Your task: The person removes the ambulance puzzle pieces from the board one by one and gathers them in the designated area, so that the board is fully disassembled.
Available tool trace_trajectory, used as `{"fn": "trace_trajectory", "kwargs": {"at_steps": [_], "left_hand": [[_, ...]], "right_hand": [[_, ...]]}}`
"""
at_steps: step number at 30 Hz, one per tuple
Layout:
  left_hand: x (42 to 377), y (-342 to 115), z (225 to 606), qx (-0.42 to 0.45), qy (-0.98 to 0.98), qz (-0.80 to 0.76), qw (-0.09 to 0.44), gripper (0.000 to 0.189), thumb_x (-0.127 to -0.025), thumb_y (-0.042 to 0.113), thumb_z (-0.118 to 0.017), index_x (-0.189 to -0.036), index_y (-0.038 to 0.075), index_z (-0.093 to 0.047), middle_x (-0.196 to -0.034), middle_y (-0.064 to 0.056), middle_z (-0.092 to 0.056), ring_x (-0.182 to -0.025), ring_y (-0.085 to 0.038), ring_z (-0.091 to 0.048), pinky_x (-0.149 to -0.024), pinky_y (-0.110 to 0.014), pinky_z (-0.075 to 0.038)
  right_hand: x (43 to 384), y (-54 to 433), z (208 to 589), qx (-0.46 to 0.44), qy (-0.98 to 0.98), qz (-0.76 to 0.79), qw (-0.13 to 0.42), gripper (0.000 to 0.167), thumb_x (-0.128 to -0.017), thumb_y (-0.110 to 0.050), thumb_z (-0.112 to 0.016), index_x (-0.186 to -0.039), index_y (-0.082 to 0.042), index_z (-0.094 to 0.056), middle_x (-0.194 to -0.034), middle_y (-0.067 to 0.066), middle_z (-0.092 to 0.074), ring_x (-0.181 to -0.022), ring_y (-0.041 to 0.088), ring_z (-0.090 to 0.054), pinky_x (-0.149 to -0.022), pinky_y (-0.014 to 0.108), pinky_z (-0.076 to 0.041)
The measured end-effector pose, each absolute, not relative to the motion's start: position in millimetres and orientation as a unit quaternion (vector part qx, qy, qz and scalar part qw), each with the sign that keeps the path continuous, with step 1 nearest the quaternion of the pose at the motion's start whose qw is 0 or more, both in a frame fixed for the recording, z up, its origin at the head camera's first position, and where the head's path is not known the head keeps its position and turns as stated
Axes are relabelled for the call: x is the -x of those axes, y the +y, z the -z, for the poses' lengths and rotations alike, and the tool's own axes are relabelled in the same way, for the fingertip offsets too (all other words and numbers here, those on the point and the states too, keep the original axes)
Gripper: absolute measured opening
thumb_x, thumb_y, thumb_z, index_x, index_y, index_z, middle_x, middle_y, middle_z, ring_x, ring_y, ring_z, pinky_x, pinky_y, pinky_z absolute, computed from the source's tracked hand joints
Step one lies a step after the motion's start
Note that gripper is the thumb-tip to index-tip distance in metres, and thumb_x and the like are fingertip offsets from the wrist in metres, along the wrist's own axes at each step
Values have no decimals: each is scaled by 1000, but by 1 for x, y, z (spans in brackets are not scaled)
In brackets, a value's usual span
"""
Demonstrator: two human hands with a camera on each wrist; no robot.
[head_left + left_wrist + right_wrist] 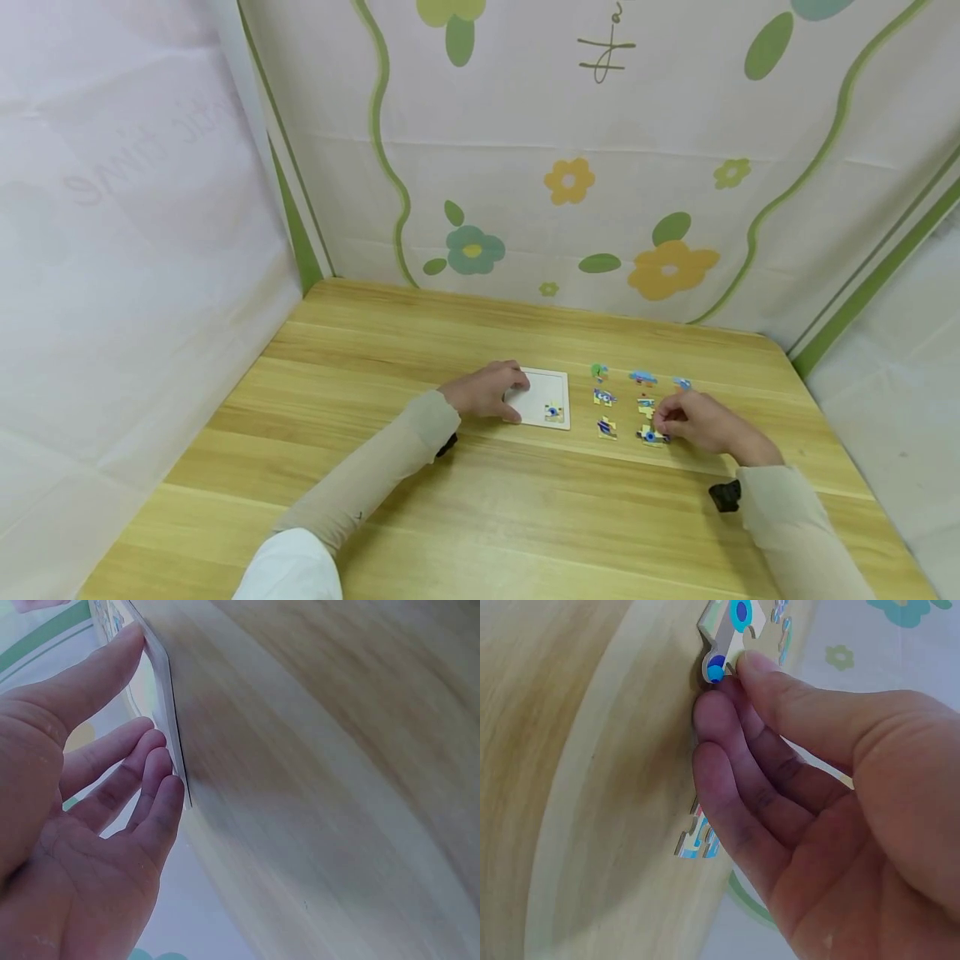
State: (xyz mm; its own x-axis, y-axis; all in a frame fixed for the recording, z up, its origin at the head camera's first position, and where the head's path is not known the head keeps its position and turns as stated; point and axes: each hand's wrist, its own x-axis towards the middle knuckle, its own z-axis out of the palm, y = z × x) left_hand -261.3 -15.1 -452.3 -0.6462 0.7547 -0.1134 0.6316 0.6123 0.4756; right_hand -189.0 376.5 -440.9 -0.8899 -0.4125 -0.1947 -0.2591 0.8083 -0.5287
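Note:
A small white puzzle tray (pixel 542 387) lies flat on the table, with one printed jigsaw piece (pixel 553 412) in its near right corner. Over the tray's left side rests my left hand (pixel 486 392), thumb and fingers spread apart. In the left wrist view the thumb and fingertips of the left hand (pixel 90 772) touch the tray's border (pixel 174 727). To the right, my right hand (pixel 697 421) pinches the edge of a jigsaw piece (pixel 650 436) that has a blue round print. Thumb and forefinger meet at this piece's rounded knob (pixel 714 669) in the right wrist view.
Several other jigsaw pieces lie in loose rows right of the tray, among them a green-topped piece (pixel 597 371), a blue piece (pixel 642 377) and a purple-and-yellow piece (pixel 606 428). A flowered cloth (pixel 510 108) hangs behind the wooden table (pixel 480 508), with pale cloth at both sides.

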Motion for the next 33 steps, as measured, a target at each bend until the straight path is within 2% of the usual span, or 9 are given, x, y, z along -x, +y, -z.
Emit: {"fn": "trace_trajectory", "kwargs": {"at_steps": [9,14,20,24,29,33], "left_hand": [[262,-15,453,-393,884,-203,151,56,-90,27,-85,-138,4,-64,-135,-7,-60,-121,-20,-57,-106,-30,-49],[264,-16,453,-392,885,-200,151,57,-90,28,-85,-138,4,-65,-136,-7,-60,-121,-20,-57,-106,-30,-49],[263,-15,453,-393,884,-202,153,56,-90,27,-84,-138,4,-64,-136,-7,-60,-121,-21,-57,-106,-31,-49],[262,-15,452,-389,883,-207,160,56,-91,27,-84,-138,5,-64,-136,-6,-60,-120,-20,-57,-106,-31,-49],[263,-14,452,-391,881,-212,162,56,-91,26,-84,-138,4,-64,-136,-8,-60,-120,-21,-57,-106,-32,-49],[264,-14,453,-395,881,-207,157,55,-91,26,-84,-137,3,-65,-134,-8,-61,-120,-20,-58,-105,-32,-49]], "right_hand": [[191,375,436,172,947,228,145,10,-99,-11,-71,-90,-14,-74,-90,-4,-72,-75,6,-55,-72,27,-50],[198,356,420,179,945,228,152,4,-97,-13,-75,-97,-9,-75,-91,-1,-73,-78,9,-62,-70,26,-53],[208,311,409,221,938,224,144,19,-95,-11,-77,-110,0,-75,-97,2,-73,-84,9,-63,-75,27,-56],[217,281,410,251,935,210,138,25,-94,-10,-78,-116,3,-74,-102,8,-73,-87,14,-63,-79,33,-56],[226,251,416,278,928,207,138,21,-95,-7,-77,-113,2,-75,-107,13,-73,-92,20,-64,-82,38,-56],[229,238,424,302,918,217,140,10,-94,-4,-77,-102,1,-76,-92,13,-70,-77,14,-56,-72,31,-51]]}}
